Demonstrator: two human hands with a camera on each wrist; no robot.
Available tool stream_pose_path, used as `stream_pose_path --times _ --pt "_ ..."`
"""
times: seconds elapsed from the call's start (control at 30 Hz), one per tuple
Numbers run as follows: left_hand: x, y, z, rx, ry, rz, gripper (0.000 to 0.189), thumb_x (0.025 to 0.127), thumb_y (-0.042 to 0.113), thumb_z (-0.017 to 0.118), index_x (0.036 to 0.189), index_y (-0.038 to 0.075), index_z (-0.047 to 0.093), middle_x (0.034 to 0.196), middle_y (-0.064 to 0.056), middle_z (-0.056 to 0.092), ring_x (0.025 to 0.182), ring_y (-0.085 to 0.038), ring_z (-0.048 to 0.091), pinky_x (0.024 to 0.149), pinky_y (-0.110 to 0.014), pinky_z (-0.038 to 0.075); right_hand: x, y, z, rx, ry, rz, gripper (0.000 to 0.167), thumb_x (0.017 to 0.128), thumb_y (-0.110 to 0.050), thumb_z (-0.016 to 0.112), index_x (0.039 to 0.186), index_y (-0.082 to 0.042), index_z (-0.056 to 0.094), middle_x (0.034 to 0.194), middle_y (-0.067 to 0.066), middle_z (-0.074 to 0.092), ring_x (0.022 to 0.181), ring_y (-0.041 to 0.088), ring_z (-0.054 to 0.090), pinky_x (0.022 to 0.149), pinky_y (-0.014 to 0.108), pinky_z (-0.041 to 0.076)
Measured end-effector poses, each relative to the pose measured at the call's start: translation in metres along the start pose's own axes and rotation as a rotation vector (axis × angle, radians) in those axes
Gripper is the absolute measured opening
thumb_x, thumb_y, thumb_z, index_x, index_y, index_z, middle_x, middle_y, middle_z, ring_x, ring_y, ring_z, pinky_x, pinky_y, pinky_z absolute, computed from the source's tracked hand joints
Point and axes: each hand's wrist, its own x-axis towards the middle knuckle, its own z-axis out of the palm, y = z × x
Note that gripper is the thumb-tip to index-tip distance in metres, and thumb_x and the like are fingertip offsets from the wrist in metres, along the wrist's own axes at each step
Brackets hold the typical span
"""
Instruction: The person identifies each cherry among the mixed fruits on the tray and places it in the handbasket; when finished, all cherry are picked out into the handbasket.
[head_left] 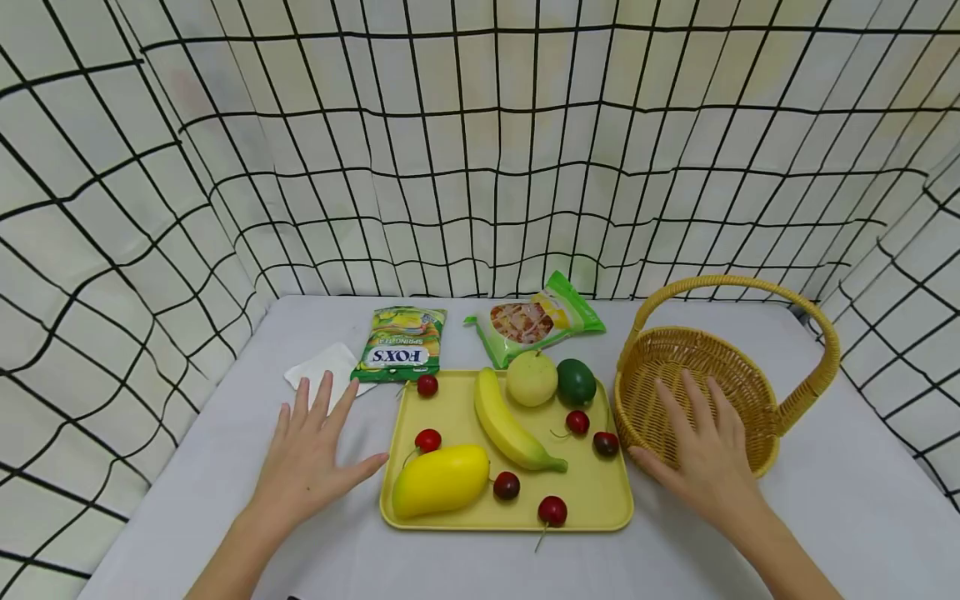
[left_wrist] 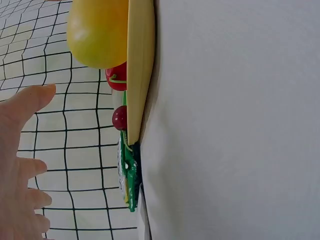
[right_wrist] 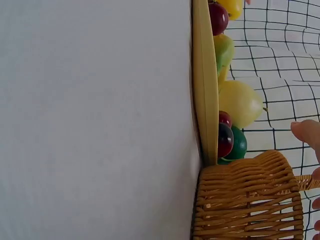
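My left hand (head_left: 311, 458) is spread with straight fingers to the left of a yellow tray (head_left: 517, 521), holding nothing. Over the near side of a wicker basket (head_left: 697, 342) with an arched handle, my right hand (head_left: 705, 446) is also spread and holds nothing. On the tray lie a mango (head_left: 441, 481), a banana (head_left: 510, 421), a round pale yellow-green fruit (head_left: 532, 378), a dark green fruit (head_left: 576, 382) and several cherries (head_left: 506, 486). In the left wrist view, the thumb (left_wrist: 37, 100) points toward the tray. The right wrist view shows a fingertip (right_wrist: 302, 131) above the basket.
Behind the tray lie a green Fox's candy bag (head_left: 401, 342) and a green-and-white snack packet (head_left: 528, 323). A white tissue (head_left: 326, 367) is partly under the candy bag. Black netting (head_left: 495, 175) over white walls encloses the white table (head_left: 337, 562) at the back and sides.
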Motion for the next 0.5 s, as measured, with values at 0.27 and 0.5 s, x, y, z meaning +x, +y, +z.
stream_pose_path --times 0.27,0.5 --pt "0.007 -0.002 0.014 -0.091 -0.077 0.012 0.091 0.076 0.061 0.058 0.146 0.014 0.023 0.15 -0.021 0.013 0.136 -0.041 -0.001 0.102 -0.065 0.013 0.002 -0.01 0.003 0.056 0.029 -0.09 0.074 0.084 -0.055 0.053 0.141 -0.012 0.034 0.146 0.019 0.023 0.132 0.041 0.015 0.098 0.063 0.02" --pt "0.012 -0.004 0.028 -0.189 -0.174 0.011 0.089 0.078 0.061 0.057 0.146 0.013 0.025 0.15 -0.019 0.016 0.136 -0.042 0.005 0.101 -0.064 0.015 0.002 -0.023 0.006 0.08 0.025 -0.209 0.07 0.091 -0.059 0.03 0.138 -0.008 0.039 0.142 0.017 0.031 0.127 0.038 0.026 0.098 0.057 0.025"
